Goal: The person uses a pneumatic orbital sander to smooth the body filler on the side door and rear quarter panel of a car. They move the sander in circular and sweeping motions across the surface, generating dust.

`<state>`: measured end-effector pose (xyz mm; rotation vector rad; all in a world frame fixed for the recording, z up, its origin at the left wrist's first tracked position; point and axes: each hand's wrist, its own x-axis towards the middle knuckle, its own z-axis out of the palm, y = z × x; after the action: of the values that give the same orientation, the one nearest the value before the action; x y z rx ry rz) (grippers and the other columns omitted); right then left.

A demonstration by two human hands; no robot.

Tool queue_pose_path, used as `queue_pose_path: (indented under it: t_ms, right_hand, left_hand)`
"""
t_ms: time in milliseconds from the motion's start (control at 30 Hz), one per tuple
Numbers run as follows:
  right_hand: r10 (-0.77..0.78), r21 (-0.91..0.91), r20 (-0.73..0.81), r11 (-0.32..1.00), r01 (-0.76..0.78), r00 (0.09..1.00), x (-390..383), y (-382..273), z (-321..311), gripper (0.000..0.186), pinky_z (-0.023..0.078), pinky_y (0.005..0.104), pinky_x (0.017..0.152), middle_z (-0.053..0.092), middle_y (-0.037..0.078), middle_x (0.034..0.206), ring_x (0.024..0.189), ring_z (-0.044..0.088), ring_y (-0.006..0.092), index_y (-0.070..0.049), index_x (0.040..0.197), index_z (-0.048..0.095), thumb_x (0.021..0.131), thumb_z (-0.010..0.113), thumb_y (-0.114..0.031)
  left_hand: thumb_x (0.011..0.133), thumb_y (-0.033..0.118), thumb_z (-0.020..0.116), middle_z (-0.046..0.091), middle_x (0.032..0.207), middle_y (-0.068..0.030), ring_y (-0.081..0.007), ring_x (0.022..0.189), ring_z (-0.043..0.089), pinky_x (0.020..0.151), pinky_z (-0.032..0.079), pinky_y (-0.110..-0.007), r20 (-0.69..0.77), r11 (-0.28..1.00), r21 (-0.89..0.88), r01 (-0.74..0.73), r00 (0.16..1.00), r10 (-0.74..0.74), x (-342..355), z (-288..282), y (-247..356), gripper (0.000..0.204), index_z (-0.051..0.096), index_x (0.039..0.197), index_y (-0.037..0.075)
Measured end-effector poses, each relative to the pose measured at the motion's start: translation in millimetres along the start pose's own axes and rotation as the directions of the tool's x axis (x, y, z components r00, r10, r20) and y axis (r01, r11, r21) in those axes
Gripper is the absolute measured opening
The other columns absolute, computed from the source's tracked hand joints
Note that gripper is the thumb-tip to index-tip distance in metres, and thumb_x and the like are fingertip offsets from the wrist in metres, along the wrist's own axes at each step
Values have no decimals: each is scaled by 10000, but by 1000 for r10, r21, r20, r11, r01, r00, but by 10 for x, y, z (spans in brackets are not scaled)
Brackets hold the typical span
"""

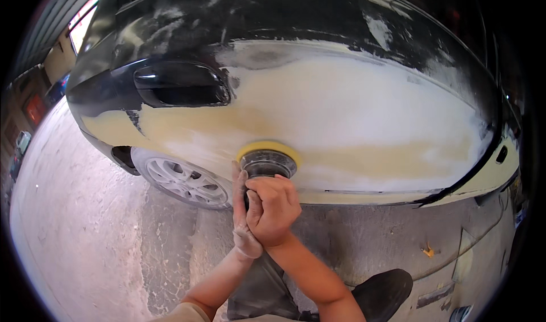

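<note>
A round sander (268, 164) with a black body and a yellow disc rests against the lower part of a car door (364, 106), which is coated in white and pale yellow filler. My right hand (273, 208) is closed around the sander's near end, fingers curled. Close against it, my dusty left hand (243, 208) grips the sander's left side, its longer fingers lying straight along it toward the disc. My hands hide most of the sander's handle. A black door handle (182, 84) sits up and left of the disc.
Below the door at left is a pale, dusty wheel (182, 180). A hose or cable (455, 258) crosses the concrete floor at right, near a small yellow-orange scrap (427, 250). My dark shoe (382, 295) stands at the lower right, with a can (460, 313) beyond it.
</note>
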<state>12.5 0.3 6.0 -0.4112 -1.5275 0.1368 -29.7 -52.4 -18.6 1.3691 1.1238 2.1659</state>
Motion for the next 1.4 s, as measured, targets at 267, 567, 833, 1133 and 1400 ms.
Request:
queue_pose_path:
  t_ms: [267,567,833,1133,1400]
  right_hand:
    - [31,115,-2,993,-31,1000,136,-104,55,141,573,433,836,715,100,931,843,690,316,-48,1047,651,935,610,29]
    - [141,238,22,961,-142,990,226,-41,-127,206,547,340,827,674,138,973,872,671,240,7,1082,603,984,451,106]
    - [281,343,71,894,-288,957,193,-117,-76,167,539,334,875,654,114,981,894,658,198,12,1104,579,1046,429,56]
    - [69,333,8,940,-67,998,11,-54,50,139,513,399,928,597,181,1135,1031,613,278,0,1141,537,1009,508,34]
    - [440,-58,39,897,-437,897,-1346,179,-492,350,463,514,948,617,237,1171,1034,588,436,17,1245,565,966,645,-177]
  left_hand:
    - [961,744,233,95,1710,-249,-399,1567,122,1254,119,-527,74,976,179,-125,991,113,276,-113,50,997,234,1618,-6]
    - [1080,468,271,83,1686,-339,-536,1561,0,1231,9,-639,191,820,375,-433,901,389,446,-126,-93,680,344,1601,38]
    - [1077,465,370,186,1669,-333,-523,1561,96,1230,63,-636,94,712,533,-458,868,488,521,-160,-71,626,505,1515,39]
    - [1039,334,502,514,1502,-303,-488,1494,357,1232,124,-619,-16,553,720,-419,787,617,438,-260,-72,432,737,1256,42]
    - [997,138,452,694,1269,-260,-488,1377,521,1192,279,-608,-23,538,751,-383,799,601,514,-445,140,333,748,993,-16]
